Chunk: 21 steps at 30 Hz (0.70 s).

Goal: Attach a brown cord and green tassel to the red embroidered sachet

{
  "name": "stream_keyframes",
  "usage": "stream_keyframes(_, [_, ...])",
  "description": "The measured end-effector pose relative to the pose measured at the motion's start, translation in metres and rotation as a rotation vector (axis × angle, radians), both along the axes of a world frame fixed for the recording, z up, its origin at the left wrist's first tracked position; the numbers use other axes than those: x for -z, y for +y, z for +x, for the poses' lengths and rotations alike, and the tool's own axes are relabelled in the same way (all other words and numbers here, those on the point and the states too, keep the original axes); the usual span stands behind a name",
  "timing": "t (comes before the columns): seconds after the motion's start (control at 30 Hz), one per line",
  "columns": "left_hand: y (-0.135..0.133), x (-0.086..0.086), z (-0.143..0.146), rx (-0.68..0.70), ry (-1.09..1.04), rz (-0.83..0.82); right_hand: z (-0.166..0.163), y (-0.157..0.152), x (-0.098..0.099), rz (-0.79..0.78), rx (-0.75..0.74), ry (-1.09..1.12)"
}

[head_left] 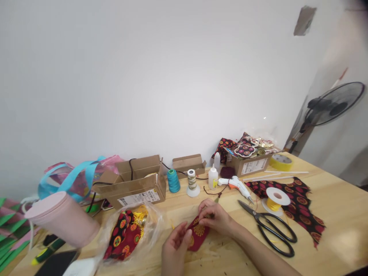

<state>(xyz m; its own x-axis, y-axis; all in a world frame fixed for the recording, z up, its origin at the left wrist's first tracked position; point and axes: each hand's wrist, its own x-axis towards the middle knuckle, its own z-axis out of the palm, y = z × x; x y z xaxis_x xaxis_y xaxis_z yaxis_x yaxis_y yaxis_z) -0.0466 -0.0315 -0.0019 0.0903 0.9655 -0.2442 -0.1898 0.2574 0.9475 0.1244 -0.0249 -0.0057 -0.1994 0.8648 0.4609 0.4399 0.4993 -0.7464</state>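
Observation:
A small dark-red fabric piece (197, 242) with gold round motifs is held low over the table, between my two hands. My left hand (176, 243) pinches its left edge between thumb and fingers. At its upper edge, the fingers of my right hand (214, 217) are closed on the fabric; whether they also hold something small is hidden. Just beyond the right hand lies a thin dark cord (211, 192). To the right are black-handled scissors (268, 226), a yellow thread spool (274, 201) and a cut piece of dark patterned cloth (300, 199).
Behind my hands stand a teal thread cone (173, 181), a glue bottle (213, 178) and a white glue gun (237, 186). Cardboard boxes (138, 172) line the wall. A plastic bag of patterned fabric (125, 234) and a pink canister (64, 220) are at left.

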Motion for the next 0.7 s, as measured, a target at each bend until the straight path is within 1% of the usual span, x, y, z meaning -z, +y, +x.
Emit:
stream_keyframes(0.13, [0.004,0.004,-0.003,0.038,0.070,0.022,0.001,0.000,0.001,0.017,-0.009,-0.013])
stream_keyframes(0.23, [0.006,0.006,-0.003,0.061,0.124,0.061,0.001,-0.001,-0.003,0.036,-0.041,-0.024])
stream_keyframes(0.3, [0.007,0.004,-0.002,0.090,0.184,0.101,-0.001,-0.003,-0.006,0.046,-0.069,-0.048])
stream_keyframes(0.37, [0.009,0.000,0.000,0.121,0.260,0.159,-0.004,-0.005,-0.009,0.043,-0.086,-0.118])
stream_keyframes(0.5, [0.017,-0.007,0.003,0.174,0.349,0.255,-0.009,-0.006,-0.016,0.021,-0.055,-0.266])
stream_keyframes(0.6, [0.024,-0.004,0.004,0.149,0.365,0.273,-0.011,-0.003,-0.020,0.032,-0.012,-0.289])
stream_keyframes(0.7, [0.027,0.001,0.005,0.110,0.249,0.246,-0.012,0.000,-0.020,0.021,0.045,-0.266])
